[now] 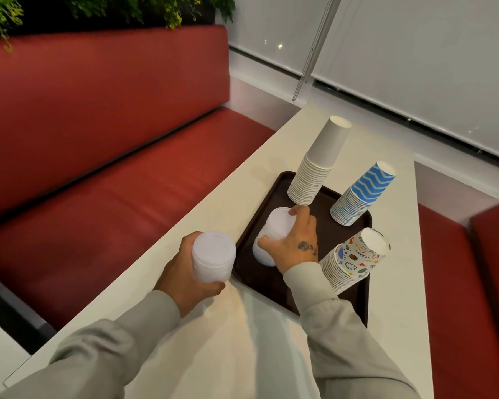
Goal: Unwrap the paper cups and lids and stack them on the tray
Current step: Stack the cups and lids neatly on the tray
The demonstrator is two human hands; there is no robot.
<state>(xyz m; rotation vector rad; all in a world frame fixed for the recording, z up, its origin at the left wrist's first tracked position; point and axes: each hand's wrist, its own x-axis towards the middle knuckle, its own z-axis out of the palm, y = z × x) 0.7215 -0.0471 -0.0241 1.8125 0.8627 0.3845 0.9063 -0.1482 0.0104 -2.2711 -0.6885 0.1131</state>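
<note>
A dark brown tray lies on the white table. Three upside-down cup stacks stand on it: plain white at the back, blue zigzag at the right, cartoon-printed nearest. My right hand grips a stack of white lids that rests on the tray's left part. My left hand holds a second stack of white lids just off the tray's left edge, above the table.
The white table is narrow, with its left edge close to my left hand. A red bench seat runs along the left, another red seat on the right. Clear plastic wrapping lies on the table near me.
</note>
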